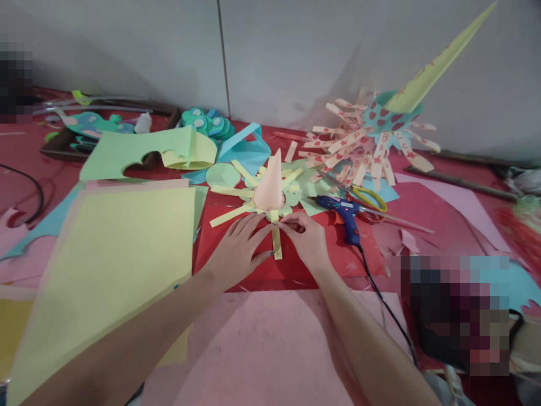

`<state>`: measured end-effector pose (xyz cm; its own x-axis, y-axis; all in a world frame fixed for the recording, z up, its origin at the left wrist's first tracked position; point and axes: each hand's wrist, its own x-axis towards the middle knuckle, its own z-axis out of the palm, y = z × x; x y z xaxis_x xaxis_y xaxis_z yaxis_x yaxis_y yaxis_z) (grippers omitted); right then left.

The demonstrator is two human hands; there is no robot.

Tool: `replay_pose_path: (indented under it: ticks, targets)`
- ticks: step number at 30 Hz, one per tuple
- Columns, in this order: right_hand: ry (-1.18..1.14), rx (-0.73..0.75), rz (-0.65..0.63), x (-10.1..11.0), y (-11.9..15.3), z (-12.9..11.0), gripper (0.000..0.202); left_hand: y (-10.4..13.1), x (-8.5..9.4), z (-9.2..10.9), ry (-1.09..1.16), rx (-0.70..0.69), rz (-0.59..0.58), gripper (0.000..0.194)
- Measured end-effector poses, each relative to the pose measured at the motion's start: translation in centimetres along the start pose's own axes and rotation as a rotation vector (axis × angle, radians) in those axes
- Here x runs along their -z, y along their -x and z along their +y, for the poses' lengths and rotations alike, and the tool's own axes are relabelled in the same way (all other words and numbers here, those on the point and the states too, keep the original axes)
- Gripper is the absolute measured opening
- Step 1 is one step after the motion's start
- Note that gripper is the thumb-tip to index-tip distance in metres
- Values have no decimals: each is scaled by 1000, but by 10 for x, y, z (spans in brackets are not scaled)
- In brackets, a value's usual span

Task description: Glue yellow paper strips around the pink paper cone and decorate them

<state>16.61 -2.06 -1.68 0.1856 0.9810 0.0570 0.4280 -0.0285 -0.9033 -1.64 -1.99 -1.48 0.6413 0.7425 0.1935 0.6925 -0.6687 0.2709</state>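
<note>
A pale pink paper cone (269,183) stands on a green scalloped paper base with yellow strips spreading out around it, on a red sheet (249,270). My left hand (240,243) lies with fingers spread over the base's near left edge, its fingertips beside a short yellow strip (277,248) that points toward me. My right hand (305,237) pinches at the upper part of that same strip, thumb and index finger together. A blue glue gun (347,215) lies to the right of my right hand.
Large yellow sheets (122,242) lie at the left. Yellow-handled scissors (369,198) rest behind the glue gun, whose black cord (382,299) runs toward the near right. A decorated paper piece with a tall cone (439,67) stands at the back right. Behind the sheets is a brown tray (63,149).
</note>
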Motion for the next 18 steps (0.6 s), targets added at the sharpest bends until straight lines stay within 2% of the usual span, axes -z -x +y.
replay_pose_path:
  ticks: [8,14,18]
  targets:
    - [101,53,10,-1,1,-2,7,-1,5,2,-45,-21,-50,45]
    - [176,159,17,-2,2,-2,8,-2,5,2,-34,-39,-44,43]
    - [180,174,16,-2,2,-1,7,-3,5,2,-30,-42,-53,42]
